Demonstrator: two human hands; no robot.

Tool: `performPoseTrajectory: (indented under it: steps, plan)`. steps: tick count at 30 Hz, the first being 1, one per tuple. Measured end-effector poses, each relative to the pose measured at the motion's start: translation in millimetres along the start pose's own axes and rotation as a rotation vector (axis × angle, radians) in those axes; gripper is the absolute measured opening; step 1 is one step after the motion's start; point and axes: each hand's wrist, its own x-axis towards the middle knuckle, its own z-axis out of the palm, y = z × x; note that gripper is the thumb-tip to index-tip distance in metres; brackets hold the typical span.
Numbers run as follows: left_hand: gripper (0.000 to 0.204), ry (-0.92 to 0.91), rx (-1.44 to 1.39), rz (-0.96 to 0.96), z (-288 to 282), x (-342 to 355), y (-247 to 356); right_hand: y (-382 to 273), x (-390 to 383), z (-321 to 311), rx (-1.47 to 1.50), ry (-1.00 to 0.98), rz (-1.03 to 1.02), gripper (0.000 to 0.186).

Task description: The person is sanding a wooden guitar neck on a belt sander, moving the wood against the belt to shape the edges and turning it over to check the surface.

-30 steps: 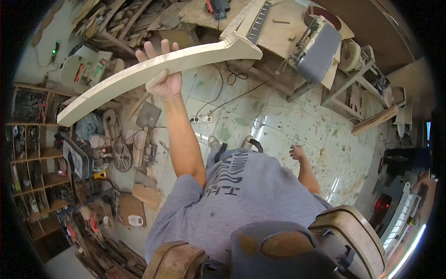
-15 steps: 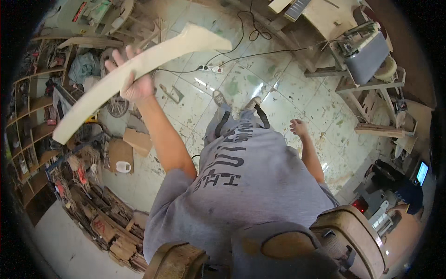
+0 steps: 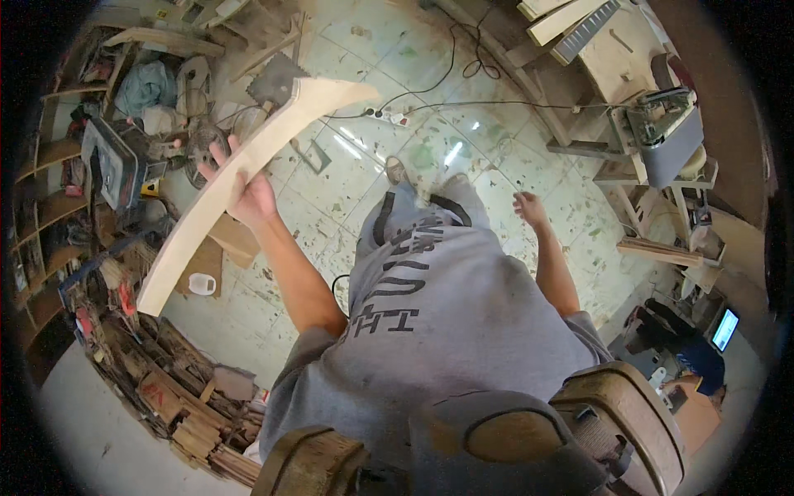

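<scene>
My left hand (image 3: 252, 201) is closed around a long, curved piece of pale wood (image 3: 217, 197). The wood hangs in the air on my left, with its widened, pointed end at the far side and its narrower, squared end nearer the shelves. My thumb lies across its face, and fingertips show past its outer edge. My right hand (image 3: 527, 208) hangs out to my right over the floor, holding nothing, its fingers loosely bent and apart.
Shelves (image 3: 58, 157) and stacked wood offcuts (image 3: 203, 430) line the left side. A power strip (image 3: 390, 117) and cables lie on the tiled floor. A wooden workbench with a machine (image 3: 668, 136) stands at right. Another person (image 3: 699, 364) is near a lit screen (image 3: 725, 330).
The curved wood in my left hand has come lower and closer to me, tilting more steeply. My right hand has dropped back slightly. The whole view has turned a little.
</scene>
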Motion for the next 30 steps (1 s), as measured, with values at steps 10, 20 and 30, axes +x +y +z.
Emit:
performPoseTrajectory:
  steps: [10, 20, 30]
  plan:
    - [0.075, -0.003, -0.056, 0.002, -21.0, 14.3, -1.5, -27.5, -36.2, 18.5, -0.092, -0.046, -0.013, 0.044]
    - [0.074, -0.037, -0.071, -0.033, -3.6, 24.7, -2.5, 14.8, -25.4, 17.8, -0.048, 0.001, 0.223, 0.048]
    - [0.075, -0.075, -0.032, -0.122, 17.3, 37.4, -4.5, -49.2, -21.8, 60.8, 0.017, -0.077, -0.075, 0.04]
